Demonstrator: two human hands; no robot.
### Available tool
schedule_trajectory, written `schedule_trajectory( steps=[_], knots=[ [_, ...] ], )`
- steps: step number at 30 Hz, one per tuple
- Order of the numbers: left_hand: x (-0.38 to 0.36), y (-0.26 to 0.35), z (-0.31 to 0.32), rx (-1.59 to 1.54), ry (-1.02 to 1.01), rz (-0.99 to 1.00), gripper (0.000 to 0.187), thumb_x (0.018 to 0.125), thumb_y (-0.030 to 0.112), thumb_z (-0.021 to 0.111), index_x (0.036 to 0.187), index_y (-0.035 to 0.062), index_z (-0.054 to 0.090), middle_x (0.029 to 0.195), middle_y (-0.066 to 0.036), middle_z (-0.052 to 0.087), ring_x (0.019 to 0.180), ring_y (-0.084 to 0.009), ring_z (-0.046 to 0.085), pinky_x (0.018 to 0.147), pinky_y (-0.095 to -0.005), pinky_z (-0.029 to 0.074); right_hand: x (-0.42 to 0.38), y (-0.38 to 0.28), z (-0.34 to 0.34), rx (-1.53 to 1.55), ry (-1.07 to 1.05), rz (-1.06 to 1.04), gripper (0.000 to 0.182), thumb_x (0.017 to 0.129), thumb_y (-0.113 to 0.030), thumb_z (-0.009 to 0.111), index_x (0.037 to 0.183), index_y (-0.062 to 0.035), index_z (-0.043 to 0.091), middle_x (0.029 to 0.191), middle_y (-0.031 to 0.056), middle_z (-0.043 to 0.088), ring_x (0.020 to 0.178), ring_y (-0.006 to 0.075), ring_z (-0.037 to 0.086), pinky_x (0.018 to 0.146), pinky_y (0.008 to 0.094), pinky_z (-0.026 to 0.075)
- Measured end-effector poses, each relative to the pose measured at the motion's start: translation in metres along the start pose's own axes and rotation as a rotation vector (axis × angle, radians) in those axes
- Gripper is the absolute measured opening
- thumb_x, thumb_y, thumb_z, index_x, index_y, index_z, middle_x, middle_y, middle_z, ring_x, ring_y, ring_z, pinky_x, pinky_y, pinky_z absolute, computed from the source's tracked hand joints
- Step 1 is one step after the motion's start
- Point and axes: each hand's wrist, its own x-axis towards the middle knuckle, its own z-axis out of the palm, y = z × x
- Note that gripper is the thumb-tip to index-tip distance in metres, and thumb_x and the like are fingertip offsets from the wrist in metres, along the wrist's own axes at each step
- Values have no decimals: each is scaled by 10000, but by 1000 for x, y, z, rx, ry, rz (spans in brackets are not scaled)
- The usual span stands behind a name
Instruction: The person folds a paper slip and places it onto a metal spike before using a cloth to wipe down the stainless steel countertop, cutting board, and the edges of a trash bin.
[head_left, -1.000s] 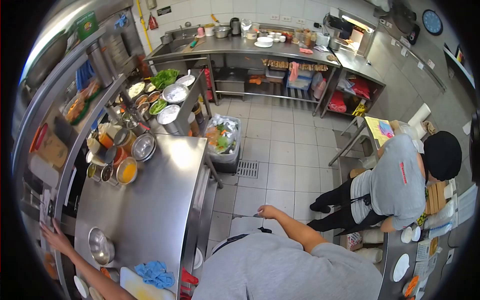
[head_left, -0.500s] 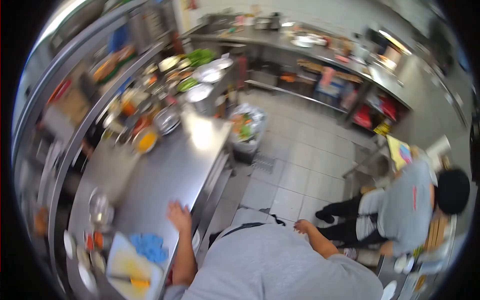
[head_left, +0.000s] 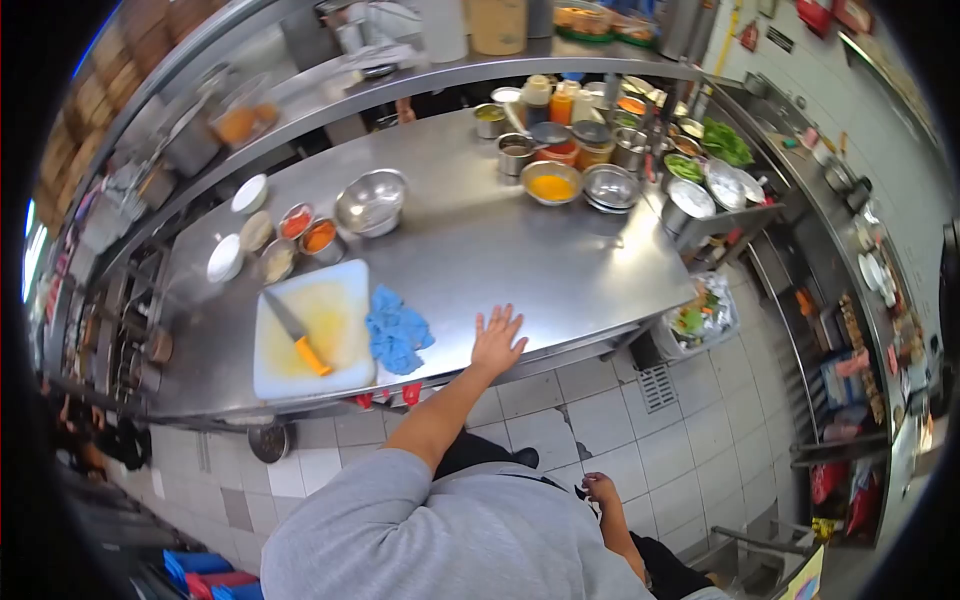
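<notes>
My left hand (head_left: pixel 497 340) lies flat with fingers spread on the front edge of the steel table (head_left: pixel 450 290). My right hand (head_left: pixel 600 488) hangs low beside my body, fingers curled, near a black strap end; whether they hold anything is hidden. Left of my left hand is a crumpled blue cloth (head_left: pixel 397 330), touching a white cutting board (head_left: pixel 345 365). On the yellow-stained board rests a knife (head_left: pixel 297 333) with an orange handle. Behind the board stand small containers of red food (head_left: pixel 296 221) and orange food (head_left: pixel 320 238), and an apparently empty metal bowl (head_left: pixel 372 203).
Sauce bottles (head_left: pixel 560 102), a bowl of yellow liquid (head_left: pixel 552 184) and stacked metal bowls (head_left: pixel 611 187) stand at the table's far right. A bin of scraps (head_left: pixel 695 318) is on the tiled floor (head_left: pixel 620 440). A shelf (head_left: pixel 400 90) runs above the table's back.
My view has swung left, bringing the cutting board and table toward the middle. The co-worker at right has left the view. My left hand now rests flat on the table edge.
</notes>
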Motion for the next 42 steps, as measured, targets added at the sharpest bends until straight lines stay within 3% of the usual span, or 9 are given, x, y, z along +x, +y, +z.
schedule_trajectory(
  steps=[14,21,22,25,27,29,33,37,42],
  knots=[
    [-191,-63,-31,-59,-17,257,304,842,214,633,1137,171,691,1487,-133,451,1434,-354,348,1147,-605,273,-15,-29,42,-217,-13,-45,292,881,-209,680,1129,-67,624,853,86,685,647,181,650,468,309,458],
    [-507,-204,69,-386,-1004,-254,451,921,385,581,1274,111,643,1135,-184,684,1107,-360,626,965,-439,483,-64,1,164,-422,-145,-102,290,904,-210,658,1159,-78,622,882,76,698,678,200,664,541,340,506],
    [-562,-238,66,-458,-946,13,392,919,373,578,1163,95,707,1122,-181,693,1053,-369,639,933,-445,493,-65,5,181,-457,-192,-155,290,906,-214,649,1163,-83,622,891,74,699,693,196,663,550,340,511],
    [-720,-301,31,-340,-293,-886,295,900,294,611,1017,58,742,1099,-170,702,994,-378,657,868,-450,528,-65,5,225,-700,-288,-260,292,903,-235,645,1162,-101,630,921,62,699,732,187,662,562,339,518],
    [-810,-333,0,-440,131,-993,283,878,276,624,987,35,726,952,-140,722,806,-291,683,715,-407,543,-60,-5,249,-656,-268,-186,284,896,-256,652,1138,-107,641,932,53,698,715,183,659,559,334,517],
    [-854,-332,-46,-597,216,-1551,306,858,297,637,985,34,730,914,-185,729,863,-320,700,765,-410,542,-59,-29,277,-689,-296,-180,258,898,-270,649,1104,-114,651,906,42,691,701,173,649,554,326,511],
    [-944,-318,-27,-541,456,-1674,263,872,285,613,1004,78,704,779,-45,665,556,-147,563,435,-322,417,-51,-79,337,-940,-378,-258,256,906,-282,639,1107,-124,637,891,25,677,688,164,638,552,320,515],
    [-943,-253,45,-717,522,-1567,275,881,273,635,1015,42,701,795,-40,674,571,-144,572,456,-324,442,-50,-109,422,-1074,-463,-264,224,908,-257,642,1088,-124,640,868,19,666,672,144,624,562,312,509],
    [-910,-114,75,-1150,339,-1469,329,862,297,667,1039,25,725,952,-158,737,879,-231,677,822,-383,519,-66,-113,553,-1241,-682,-474,326,898,-247,654,1190,-104,629,815,17,630,662,126,596,552,302,484]
  ],
)
